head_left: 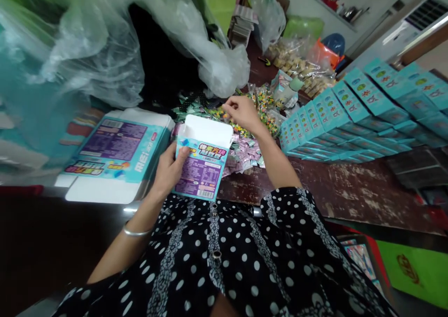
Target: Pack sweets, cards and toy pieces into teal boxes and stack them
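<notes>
My left hand [170, 167] grips a small teal and purple carton [202, 164] by its left side, holding it upright with its white top flap open. My right hand [242, 112] reaches forward over a heap of small wrapped sachets [245, 149], its fingers pinched at the colourful packets on the far side of the heap. Whether something is between the fingers I cannot tell. The carton's printed face with a barcode is turned to me.
A stack of flattened teal cartons [115, 153] lies at the left. Rows of filled teal boxes [353, 116] stand stacked at the right on the worn brown table [350, 191]. Clear plastic bags [105, 46] bulge behind the heap. More bagged goods [301, 65] sit farther back.
</notes>
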{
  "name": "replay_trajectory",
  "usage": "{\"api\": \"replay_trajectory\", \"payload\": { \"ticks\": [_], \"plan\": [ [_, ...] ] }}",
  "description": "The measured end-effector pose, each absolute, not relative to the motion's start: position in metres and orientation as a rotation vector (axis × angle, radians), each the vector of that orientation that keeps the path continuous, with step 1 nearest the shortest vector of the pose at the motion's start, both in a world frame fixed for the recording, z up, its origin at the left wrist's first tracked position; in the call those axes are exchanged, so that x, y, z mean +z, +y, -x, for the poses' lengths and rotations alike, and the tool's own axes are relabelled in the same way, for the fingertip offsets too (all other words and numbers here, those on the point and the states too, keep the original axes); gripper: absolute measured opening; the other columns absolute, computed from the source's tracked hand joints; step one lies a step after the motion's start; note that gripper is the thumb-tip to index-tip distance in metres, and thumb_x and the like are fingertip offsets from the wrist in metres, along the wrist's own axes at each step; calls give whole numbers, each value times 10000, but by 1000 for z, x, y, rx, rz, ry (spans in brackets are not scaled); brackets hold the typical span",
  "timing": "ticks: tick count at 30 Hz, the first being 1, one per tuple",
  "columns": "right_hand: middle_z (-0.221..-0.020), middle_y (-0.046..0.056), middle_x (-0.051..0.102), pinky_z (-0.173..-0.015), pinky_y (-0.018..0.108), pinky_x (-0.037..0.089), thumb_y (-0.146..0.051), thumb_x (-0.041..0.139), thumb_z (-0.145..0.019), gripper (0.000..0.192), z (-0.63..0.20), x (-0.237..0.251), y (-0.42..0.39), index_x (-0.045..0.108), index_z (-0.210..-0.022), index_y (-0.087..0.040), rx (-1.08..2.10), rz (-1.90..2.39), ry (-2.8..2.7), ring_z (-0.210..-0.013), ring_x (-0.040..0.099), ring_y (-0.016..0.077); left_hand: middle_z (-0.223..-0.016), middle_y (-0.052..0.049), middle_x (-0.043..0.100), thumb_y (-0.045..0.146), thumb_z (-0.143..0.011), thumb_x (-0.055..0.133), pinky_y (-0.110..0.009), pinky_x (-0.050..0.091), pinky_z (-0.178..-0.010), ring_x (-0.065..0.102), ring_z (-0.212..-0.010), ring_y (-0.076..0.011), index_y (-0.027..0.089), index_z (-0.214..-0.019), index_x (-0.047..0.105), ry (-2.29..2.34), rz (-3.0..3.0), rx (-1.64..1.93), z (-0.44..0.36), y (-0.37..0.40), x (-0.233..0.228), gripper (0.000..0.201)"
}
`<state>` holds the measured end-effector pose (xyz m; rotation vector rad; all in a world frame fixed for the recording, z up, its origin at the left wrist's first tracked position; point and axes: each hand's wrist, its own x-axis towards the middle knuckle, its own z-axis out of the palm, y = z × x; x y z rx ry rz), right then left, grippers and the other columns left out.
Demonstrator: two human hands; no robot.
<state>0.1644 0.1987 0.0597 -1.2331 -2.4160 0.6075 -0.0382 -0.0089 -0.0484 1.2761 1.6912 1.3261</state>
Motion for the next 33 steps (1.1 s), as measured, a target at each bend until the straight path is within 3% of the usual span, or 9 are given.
{"api": "replay_trajectory", "payload": {
  "ticks": [4, 6, 11, 15, 18, 21, 24, 30, 33],
  "plan": [
    [-1271, 81, 820, -1075, 335, 567, -167, 601, -1071, 257, -110, 28, 248, 811, -1218, -181, 236, 1117, -2773, -1216, 764, 246, -883, -64, 736, 826, -985, 549, -367, 536, -752, 683, -874, -300, 226, -948, 681, 1745, -1286, 1237, 49, -20, -45, 616],
    [-1438, 64, 754, -1098, 303, 560, -112, 583, -1059, 372, -79, 9, 263, 768, -1365, -217, 116, 1038, -2893, -1269, 747, 216, -798, -47, 692, 835, -978, 536, -364, 505, -701, 653, -804, -287, 235, -885, 655, 1793, -1298, 1172, 57, -25, -45, 619],
    [-1251, -13, 711, -1048, 134, 493, -100, 440, -1074, 289, -23, -14, 275, 696, -1207, -121, 56, 886, -2973, -1190, 720, 64, -768, -26, 663, 794, -976, 541, -361, 520, -724, 635, -773, -270, 244, -865, 610, 1775, -1303, 1058, 64, -30, -45, 566],
    [-1542, 118, 640, -1166, 327, 585, -69, 494, -1034, 418, -32, 16, 267, 644, -1415, -153, -28, 845, -2855, -1361, 695, 212, -812, -41, 691, 799, -974, 533, -366, 520, -727, 650, -789, -275, 237, -891, 609, 1791, -1209, 1097, 63, -29, -52, 573],
    [-1581, 132, 625, -1257, 374, 562, -139, 533, -1074, 525, -71, 49, 259, 519, -1597, -182, 113, 865, -2551, -1440, 648, 220, -825, -48, 698, 813, -969, 531, -371, 515, -734, 662, -802, -282, 230, -905, 620, 1769, -1179, 1127, 62, -25, -57, 593],
    [-1482, 95, 696, -1144, 397, 637, -413, 600, -1140, 523, -122, 71, 246, 485, -1627, -262, 407, 912, -2344, -1334, 708, 217, -837, -57, 704, 843, -954, 535, -369, 510, -719, 671, -820, -292, 227, -915, 633, 1747, -1165, 1147, 59, -20, -58, 625],
    [-1428, 102, 731, -1032, 426, 679, -636, 716, -1053, 639, -165, 77, 222, 577, -1558, -269, 704, 920, -2331, -1244, 745, 243, -894, -72, 745, 828, -960, 561, -373, 542, -750, 696, -872, -304, 221, -951, 664, 1715, -1171, 1149, 53, -16, -55, 616],
    [-1337, 84, 788, -1090, 433, 653, -521, 805, -961, 615, -193, 67, 163, 738, -1495, -222, 1136, 819, -2481, -1234, 760, 252, -1047, -115, 804, 822, -961, 582, -420, 590, -859, 727, -993, -339, 210, -1049, 723, 1615, -1222, 1220, 39, -13, -51, 634],
    [-1360, 86, 797, -1080, 423, 644, -517, 799, -976, 602, -202, 69, 163, 757, -1517, -257, 1112, 766, -2570, -1249, 754, 251, -1025, -111, 794, 832, -961, 585, -408, 588, -826, 719, -984, -332, 209, -1054, 739, 1614, -1252, 1229, 35, -14, -49, 648]
  ]
}}
